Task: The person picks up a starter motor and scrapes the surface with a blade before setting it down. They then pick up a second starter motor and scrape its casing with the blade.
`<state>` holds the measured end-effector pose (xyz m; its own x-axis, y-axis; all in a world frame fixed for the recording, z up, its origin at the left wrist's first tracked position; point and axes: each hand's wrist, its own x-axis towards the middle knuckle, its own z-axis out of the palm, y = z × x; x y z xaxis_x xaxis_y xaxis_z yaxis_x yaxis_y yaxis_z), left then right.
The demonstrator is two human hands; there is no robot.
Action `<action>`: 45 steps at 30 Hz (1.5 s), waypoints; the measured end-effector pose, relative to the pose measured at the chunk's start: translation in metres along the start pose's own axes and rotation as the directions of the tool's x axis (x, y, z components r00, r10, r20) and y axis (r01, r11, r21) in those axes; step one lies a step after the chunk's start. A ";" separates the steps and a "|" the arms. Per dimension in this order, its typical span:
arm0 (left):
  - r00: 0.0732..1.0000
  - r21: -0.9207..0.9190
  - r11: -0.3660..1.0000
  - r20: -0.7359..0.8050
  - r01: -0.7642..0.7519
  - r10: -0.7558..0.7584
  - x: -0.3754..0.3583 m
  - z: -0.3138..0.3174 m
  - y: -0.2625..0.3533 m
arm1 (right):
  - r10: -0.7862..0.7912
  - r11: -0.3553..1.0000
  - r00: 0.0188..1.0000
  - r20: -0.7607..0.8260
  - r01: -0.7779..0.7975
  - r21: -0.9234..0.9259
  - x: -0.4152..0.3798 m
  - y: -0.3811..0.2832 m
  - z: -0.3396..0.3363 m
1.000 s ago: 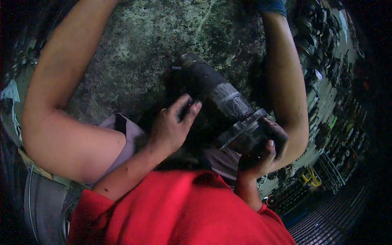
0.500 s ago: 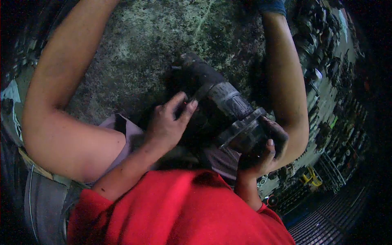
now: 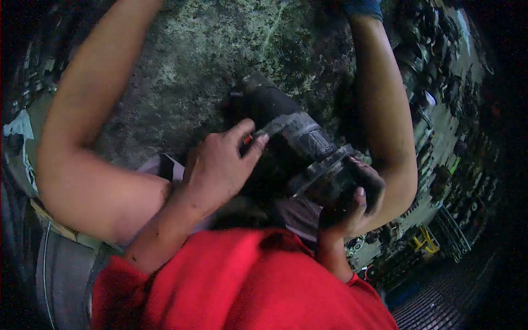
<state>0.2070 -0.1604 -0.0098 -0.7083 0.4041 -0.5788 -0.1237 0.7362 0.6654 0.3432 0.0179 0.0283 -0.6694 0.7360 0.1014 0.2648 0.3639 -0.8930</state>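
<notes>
My right hand [image 3: 360,192] grips the flanged end of a dark, grimy cylindrical metal part [image 3: 313,137]. The part slants away from me toward the upper left, between my legs, and has a lighter grey ribbed collar near its middle. My left hand [image 3: 220,162] is closed in a pinch around a thin flat blade [image 3: 275,127], with a bit of red showing between the fingers. The blade's far end reaches the grey collar and looks to be touching it. My palm hides the rest of the blade.
Stained concrete floor [image 3: 203,60] lies beyond the part. My bare legs flank it on both sides. Many dark metal parts [image 3: 423,60] are heaped along the right, with a yellow object [image 3: 426,240] and a dark grating [image 3: 440,302] lower down. A pale rag [image 3: 21,125] is at far left.
My left hand has turned slightly, and more of the blade now shows lying against the collar. My right hand and the metal part have barely shifted.
</notes>
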 end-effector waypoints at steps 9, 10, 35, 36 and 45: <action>0.986 0.060 0.998 0.169 -0.020 0.009 -0.005 -0.003 0.006 | -0.009 1.000 1.000 0.015 0.009 0.015 0.001 0.002 -0.003; 0.989 0.005 0.999 0.139 -0.046 0.045 -0.003 -0.004 0.005 | -0.008 1.000 1.000 0.012 0.008 0.016 0.001 0.002 -0.003; 0.977 -0.077 0.977 -0.092 -0.200 0.192 0.012 0.010 -0.005 | 0.016 0.999 0.998 0.063 -0.013 -0.034 0.003 -0.008 -0.001; 0.977 -0.080 0.977 -0.093 -0.198 0.191 0.011 0.010 -0.004 | 0.020 0.999 0.998 0.056 -0.018 -0.035 0.003 -0.008 0.000; 0.971 -0.054 0.979 -0.147 -0.198 0.188 0.012 0.012 -0.006 | -0.035 0.995 0.998 0.055 0.039 -0.087 0.004 -0.003 -0.001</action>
<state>0.2076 -0.1539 -0.0262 -0.8134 0.4512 -0.3671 -0.0181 0.6112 0.7912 0.3404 0.0207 0.0319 -0.7150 0.6907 0.1083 0.2977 0.4410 -0.8467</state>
